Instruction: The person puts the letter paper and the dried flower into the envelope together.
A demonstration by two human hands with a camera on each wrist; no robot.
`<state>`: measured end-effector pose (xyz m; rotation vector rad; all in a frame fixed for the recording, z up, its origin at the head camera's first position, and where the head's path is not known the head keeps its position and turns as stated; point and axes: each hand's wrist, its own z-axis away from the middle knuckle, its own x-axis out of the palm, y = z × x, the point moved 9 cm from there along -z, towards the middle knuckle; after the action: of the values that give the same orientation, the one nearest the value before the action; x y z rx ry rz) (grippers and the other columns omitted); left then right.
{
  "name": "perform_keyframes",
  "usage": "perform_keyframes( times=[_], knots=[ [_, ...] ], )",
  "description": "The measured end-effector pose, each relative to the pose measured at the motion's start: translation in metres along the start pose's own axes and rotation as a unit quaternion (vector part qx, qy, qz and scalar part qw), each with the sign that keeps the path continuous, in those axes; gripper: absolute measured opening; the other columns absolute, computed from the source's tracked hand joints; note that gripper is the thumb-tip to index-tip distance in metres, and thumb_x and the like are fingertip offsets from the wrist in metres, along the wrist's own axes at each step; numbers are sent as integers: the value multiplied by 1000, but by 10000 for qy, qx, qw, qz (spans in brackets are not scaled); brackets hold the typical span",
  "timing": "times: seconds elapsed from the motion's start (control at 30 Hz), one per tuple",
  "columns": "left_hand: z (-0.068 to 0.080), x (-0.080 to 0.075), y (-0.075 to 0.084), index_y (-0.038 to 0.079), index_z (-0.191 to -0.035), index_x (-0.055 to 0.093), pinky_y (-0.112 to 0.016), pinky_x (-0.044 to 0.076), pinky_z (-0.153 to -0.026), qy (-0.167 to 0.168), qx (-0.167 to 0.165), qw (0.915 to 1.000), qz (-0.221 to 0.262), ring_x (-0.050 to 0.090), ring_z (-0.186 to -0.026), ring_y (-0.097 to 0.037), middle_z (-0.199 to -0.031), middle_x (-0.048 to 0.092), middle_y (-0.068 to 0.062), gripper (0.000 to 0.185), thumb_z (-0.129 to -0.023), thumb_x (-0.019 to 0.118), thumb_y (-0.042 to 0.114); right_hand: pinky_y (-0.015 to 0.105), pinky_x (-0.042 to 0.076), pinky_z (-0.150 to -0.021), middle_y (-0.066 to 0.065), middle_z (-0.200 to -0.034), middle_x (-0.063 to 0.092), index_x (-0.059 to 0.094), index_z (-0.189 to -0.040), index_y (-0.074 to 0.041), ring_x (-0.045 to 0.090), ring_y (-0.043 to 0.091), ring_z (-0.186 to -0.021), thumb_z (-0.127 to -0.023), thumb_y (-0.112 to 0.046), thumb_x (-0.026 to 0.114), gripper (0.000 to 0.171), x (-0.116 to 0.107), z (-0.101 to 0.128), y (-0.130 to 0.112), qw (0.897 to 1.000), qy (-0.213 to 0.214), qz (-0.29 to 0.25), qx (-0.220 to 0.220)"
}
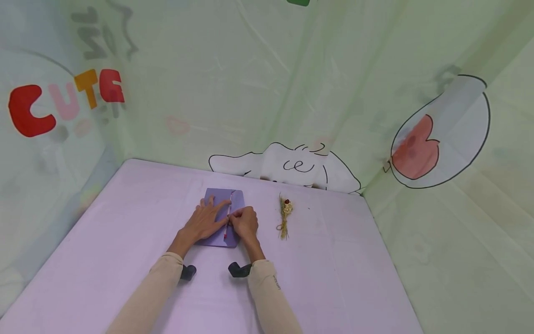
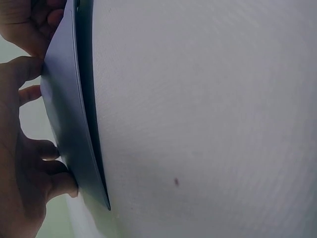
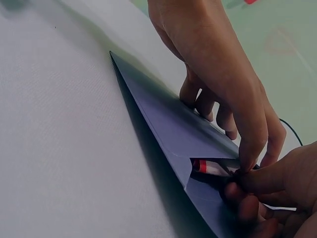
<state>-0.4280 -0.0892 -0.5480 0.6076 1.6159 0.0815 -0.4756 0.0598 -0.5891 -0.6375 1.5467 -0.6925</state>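
Observation:
A flat purple folder (image 1: pixel 219 194) lies on the table, slightly raised at one edge in the left wrist view. Along its opening runs a thin white stick-like thing with a red end (image 1: pixel 225 233); the right wrist view shows it as a white roll with a red band (image 3: pixel 214 167) inside a gap in the purple cover. My left hand (image 1: pixel 203 221) rests on the folder with fingers spread, pressing its surface. Beside it, my right hand (image 1: pixel 245 221) has thumb and fingers pinched together on a small dark piece at the opening, partly hidden by the fingers.
A small bunch of dried flowers (image 1: pixel 285 215) lies to the right of the folder. The pale table (image 1: pixel 333 278) is bounded by hanging printed cloth (image 1: pixel 258 93) at the back and sides. Dark wrist-worn devices (image 1: pixel 239 270) sit near both sleeves.

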Motion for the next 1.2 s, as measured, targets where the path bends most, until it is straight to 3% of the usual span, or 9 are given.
perform_keyframes(
  times=[0.3,0.57,0.73,0.93,1.03,1.13,1.2],
  knots=[
    [0,2,0,23,-164,48,-77,41,-113,-68,-31,9999,127,37,-146,-77,-164,35,-48,60,-108,59,44,30,48,-60,-13,-58,72,89,-82,-18,64,6,-60,-85,-22,88,5,0,-4,2,9999,28,164,31],
    [-3,5,0,24,-164,47,-78,37,-117,-206,-99,9994,265,32,-148,-77,-166,32,-48,61,-109,58,46,30,50,-56,-4,-58,75,90,-88,-17,61,8,-43,-86,-21,88,5,-1,-5,3,9995,-267,2,183],
    [-3,7,1,23,-166,45,-80,33,-119,-309,-121,9986,401,27,-150,-78,-168,28,-47,63,-109,57,47,29,48,-51,-7,-50,68,90,-90,-12,58,7,-40,-86,-17,85,7,-3,-5,-1,9991,-400,-71,114],
    [-1,7,0,23,-166,45,-79,34,-119,-285,-128,9988,390,27,-150,-77,-168,28,-47,63,-110,57,47,28,45,-48,-6,-52,70,90,-93,-13,55,6,-37,-88,-16,86,7,-3,-5,0,9982,-562,-213,89],
    [0,5,0,23,-167,45,-79,34,-119,-300,-130,9987,381,27,-150,-78,-168,28,-47,63,-109,58,46,25,43,-46,-1,-55,72,89,-93,-8,54,5,-40,-89,-12,87,7,-17,6,-11,9979,-359,-546,1],
    [0,2,0,22,-166,46,-78,37,-117,-248,-90,9992,308,30,-148,-78,-166,30,-48,63,-109,59,44,23,42,-47,2,-60,75,89,-93,-5,57,5,-47,-89,-15,90,10,-31,12,-16,9955,88,-914,-242],
    [1,-1,-2,22,-165,46,-77,39,-115,-176,-82,9995,240,34,-146,-78,-164,33,-49,62,-108,60,43,23,42,-51,3,-65,77,89,-93,-7,60,6,-53,-90,-16,90,10,-44,15,-18,9941,520,-845,-429]
  ],
)
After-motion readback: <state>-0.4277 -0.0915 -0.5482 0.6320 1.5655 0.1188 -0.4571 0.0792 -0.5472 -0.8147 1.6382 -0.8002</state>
